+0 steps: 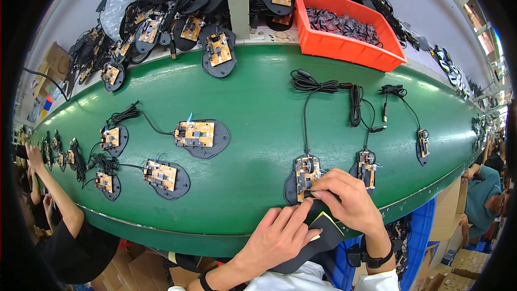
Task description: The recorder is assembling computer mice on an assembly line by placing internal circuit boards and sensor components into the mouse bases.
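Just in front of me on the green belt lies a computer mouse base (291,186) with a tan circuit board (307,168) and a cable. My right hand (350,199) is closed in a pinch over the board's near edge, on a small black piece (309,194). The fingers partly cover that piece. My left hand (283,237) has its fingertips against the same near edge. Between its thumb and fingers is a black sheet (318,248) with yellow edges, overhanging the belt's near rim.
Two more mouse bases (367,170) (423,145) lie to the right, their cables coiled beyond. Several others, such as one base (218,143), sit to the left. An orange bin (344,48) of small dark parts stands on the far ledge. A co-worker's arm (59,188) reaches in at left.
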A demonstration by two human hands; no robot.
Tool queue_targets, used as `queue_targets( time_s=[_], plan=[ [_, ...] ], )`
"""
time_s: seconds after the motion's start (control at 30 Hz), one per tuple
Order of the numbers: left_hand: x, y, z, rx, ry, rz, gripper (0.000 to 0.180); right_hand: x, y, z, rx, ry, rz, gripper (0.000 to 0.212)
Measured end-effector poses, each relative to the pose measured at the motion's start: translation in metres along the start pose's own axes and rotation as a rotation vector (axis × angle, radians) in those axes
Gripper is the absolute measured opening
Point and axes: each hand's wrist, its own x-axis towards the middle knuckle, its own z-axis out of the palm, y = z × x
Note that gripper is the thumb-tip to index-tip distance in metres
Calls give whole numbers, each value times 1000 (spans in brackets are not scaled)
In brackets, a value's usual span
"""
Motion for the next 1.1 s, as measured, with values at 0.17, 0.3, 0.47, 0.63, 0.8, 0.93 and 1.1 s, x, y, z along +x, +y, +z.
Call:
queue_targets(
  time_s=[0.17, 0.3, 0.47, 0.63, 0.8, 0.93, 1.1],
  plan=[
    [2, 1, 1, 5, -32, -6, 43, -1, 2, 1, -18, 36, -24, 15],
    [3, 3, 4, 34, -98, -15, 43, -3, -1, 2, -92, 106, -31, 16],
    [3, 4, 5, 6, -93, -18, 43, -6, -1, 5, -118, 186, -47, 15],
    [2, 4, 5, -50, -55, -15, 43, -14, 4, 3, 85, 191, 116, 13],
    [3, 4, 7, -53, -51, 20, 43, -16, 5, -1, 138, 299, 170, 10],
    [5, 5, 7, -28, -67, 35, 42, -15, 8, 2, 73, 226, 84, 14],
    [7, 6, 10, -29, -62, 29, 42, -13, 8, -1, 34, 204, 24, 15]
  ],
)
